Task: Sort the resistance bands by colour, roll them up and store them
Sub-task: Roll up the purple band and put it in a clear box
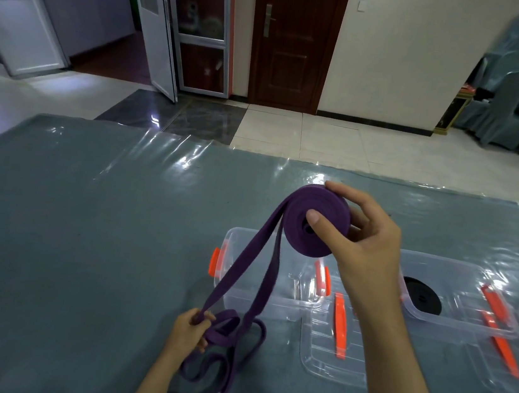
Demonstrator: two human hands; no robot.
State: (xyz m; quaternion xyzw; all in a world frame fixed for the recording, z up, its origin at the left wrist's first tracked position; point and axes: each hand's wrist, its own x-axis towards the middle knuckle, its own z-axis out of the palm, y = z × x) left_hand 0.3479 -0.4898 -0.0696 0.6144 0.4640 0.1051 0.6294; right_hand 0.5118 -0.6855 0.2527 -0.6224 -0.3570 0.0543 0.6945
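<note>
My left hand (191, 327) sits low by the near edge of the table (67, 220), fingers curled round and pinching the loose tail of the purple band (242, 266); more of that tail lies in slack loops on the cloth just beside and below it, running off the near edge. From there two strands rise, up and to the right, to the roll (316, 222), which I hold in the air above the boxes. My right hand (361, 239) is clamped on that roll, thumb pressed by its centre hole and fingers wrapped over the rim behind. Under the strands stands a clear box (228, 294) with orange latches; I can see no band lying in it. Just right of it, towards the near edge, a clear lid (326, 353) with an orange handle lies flat. Further right, a second clear box (468, 303) holds one rolled black band (421, 296), and another lid (506, 370) rests against its near side.
</note>
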